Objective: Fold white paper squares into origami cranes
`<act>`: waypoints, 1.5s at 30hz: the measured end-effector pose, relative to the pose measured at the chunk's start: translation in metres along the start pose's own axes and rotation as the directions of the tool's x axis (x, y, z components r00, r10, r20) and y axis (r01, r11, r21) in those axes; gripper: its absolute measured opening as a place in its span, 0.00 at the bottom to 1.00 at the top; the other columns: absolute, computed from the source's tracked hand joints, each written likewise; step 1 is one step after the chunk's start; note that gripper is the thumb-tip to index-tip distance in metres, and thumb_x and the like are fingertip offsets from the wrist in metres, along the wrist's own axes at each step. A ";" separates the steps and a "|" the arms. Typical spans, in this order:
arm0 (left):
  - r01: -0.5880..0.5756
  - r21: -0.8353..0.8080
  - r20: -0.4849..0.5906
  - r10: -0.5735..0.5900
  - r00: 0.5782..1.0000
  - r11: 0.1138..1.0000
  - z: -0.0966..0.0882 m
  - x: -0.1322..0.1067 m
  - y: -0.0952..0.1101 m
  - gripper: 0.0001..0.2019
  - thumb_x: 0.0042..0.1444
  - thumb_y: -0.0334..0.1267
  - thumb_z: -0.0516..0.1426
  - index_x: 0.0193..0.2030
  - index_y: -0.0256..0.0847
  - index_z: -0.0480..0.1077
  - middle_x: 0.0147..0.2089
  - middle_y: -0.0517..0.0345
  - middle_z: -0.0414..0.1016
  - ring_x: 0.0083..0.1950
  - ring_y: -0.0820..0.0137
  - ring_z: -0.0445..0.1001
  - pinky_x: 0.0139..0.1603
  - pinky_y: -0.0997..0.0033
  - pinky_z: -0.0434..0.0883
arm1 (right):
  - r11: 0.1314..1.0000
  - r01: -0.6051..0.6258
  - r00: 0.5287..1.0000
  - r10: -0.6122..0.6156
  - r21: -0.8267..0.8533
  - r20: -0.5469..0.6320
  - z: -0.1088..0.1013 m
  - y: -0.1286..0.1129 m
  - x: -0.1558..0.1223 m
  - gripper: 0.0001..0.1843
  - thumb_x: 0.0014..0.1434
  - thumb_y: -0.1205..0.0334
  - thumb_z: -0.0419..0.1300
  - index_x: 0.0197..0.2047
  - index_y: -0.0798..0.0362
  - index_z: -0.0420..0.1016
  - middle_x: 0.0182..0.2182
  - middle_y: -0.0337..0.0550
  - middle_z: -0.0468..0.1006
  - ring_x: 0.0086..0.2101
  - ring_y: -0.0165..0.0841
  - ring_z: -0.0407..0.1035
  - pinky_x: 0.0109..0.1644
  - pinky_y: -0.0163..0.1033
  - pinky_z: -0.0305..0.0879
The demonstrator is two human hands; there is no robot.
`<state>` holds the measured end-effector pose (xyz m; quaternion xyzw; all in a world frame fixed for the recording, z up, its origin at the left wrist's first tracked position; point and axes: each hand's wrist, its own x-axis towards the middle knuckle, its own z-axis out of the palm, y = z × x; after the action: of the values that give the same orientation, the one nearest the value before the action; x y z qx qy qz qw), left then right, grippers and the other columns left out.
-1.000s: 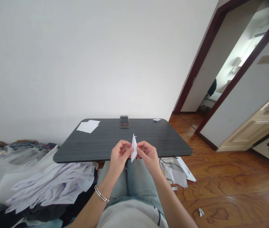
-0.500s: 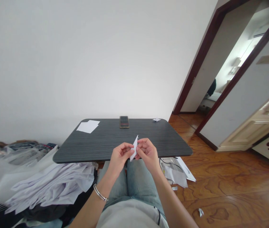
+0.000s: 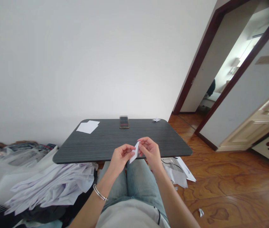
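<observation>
A small folded white paper piece (image 3: 134,152) is pinched between my two hands over the near edge of a dark wood-grain table (image 3: 105,139). My left hand (image 3: 120,156) grips its lower part with closed fingers. My right hand (image 3: 150,150) holds its upper tip, fingers curled around it. The paper leans to the right. A metal bracelet (image 3: 99,192) sits on my left wrist.
On the table lie loose white sheets (image 3: 88,126) at the far left, a phone (image 3: 124,121) at the far middle and a tiny folded paper figure (image 3: 156,120) at the far right. Clothes and papers (image 3: 41,183) pile at the left. Paper scraps (image 3: 178,174) lie on the wooden floor.
The folded paper has tipped from upright to leaning right and sits lower between the fingers. My right hand has shifted slightly up and right.
</observation>
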<state>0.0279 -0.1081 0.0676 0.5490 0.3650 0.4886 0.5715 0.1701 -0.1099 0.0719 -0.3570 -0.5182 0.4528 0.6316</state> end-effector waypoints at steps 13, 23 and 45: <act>0.025 -0.035 0.011 -0.025 1.000 0.999 -0.001 -0.001 0.002 0.11 0.41 0.37 0.64 0.31 0.35 0.72 0.23 0.62 0.68 0.25 0.76 0.64 0.27 0.76 0.58 | 0.991 0.024 0.999 -0.021 -0.129 0.025 -0.003 -0.004 0.004 0.09 0.53 0.57 0.60 0.32 0.54 0.71 0.18 0.34 0.70 0.18 0.25 0.63 0.18 0.29 0.64; 0.061 -0.099 0.035 -0.058 0.998 0.993 -0.005 -0.001 0.005 0.11 0.40 0.37 0.65 0.31 0.36 0.73 0.24 0.61 0.71 0.25 0.76 0.65 0.27 0.77 0.59 | 0.990 0.004 0.992 0.014 -0.142 0.127 -0.005 -0.006 0.006 0.10 0.55 0.55 0.57 0.33 0.54 0.68 0.16 0.33 0.67 0.17 0.25 0.62 0.17 0.28 0.61; 0.089 -0.140 0.106 -0.074 0.992 0.986 -0.006 -0.001 0.005 0.10 0.41 0.38 0.66 0.30 0.36 0.74 0.23 0.61 0.71 0.24 0.76 0.64 0.26 0.78 0.58 | 0.993 -0.099 0.980 0.109 -0.067 0.166 -0.009 -0.012 0.010 0.17 0.52 0.49 0.60 0.24 0.54 0.68 0.13 0.33 0.66 0.13 0.23 0.56 0.16 0.28 0.52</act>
<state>0.0212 -0.1083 0.0720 0.5146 0.3216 0.4617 0.6470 0.1813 -0.1047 0.0841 -0.3621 -0.5636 0.4987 0.5500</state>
